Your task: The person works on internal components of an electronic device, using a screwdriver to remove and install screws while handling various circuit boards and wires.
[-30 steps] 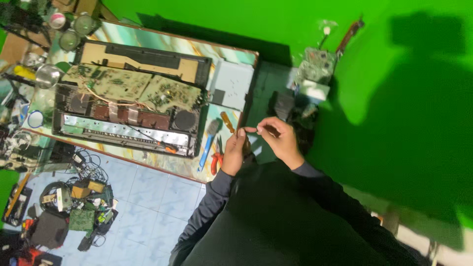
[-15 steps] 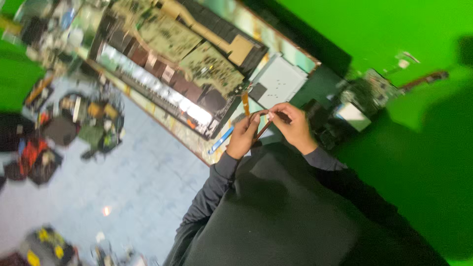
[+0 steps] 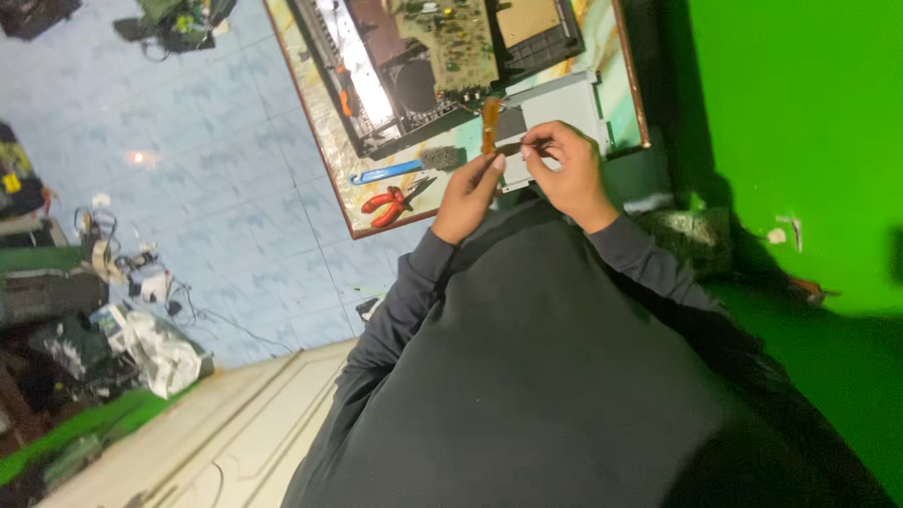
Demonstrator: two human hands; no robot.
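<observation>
pliers (image 3: 390, 201) on table (image 3: 331, 158), beside brush (image 3: 400, 169)

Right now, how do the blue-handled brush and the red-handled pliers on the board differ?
The blue-handled brush has one straight blue handle ending in grey bristles; the red-handled pliers have two curved red handles and dark metal jaws. The brush lies nearer the opened device; the pliers lie nearer the board's edge. Both lie flat, untouched, beside the left hand.

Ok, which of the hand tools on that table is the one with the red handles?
The pliers, lying near the table's edge. The brush beside them has a blue handle, and the tool in the hands is orange-handled.
</observation>
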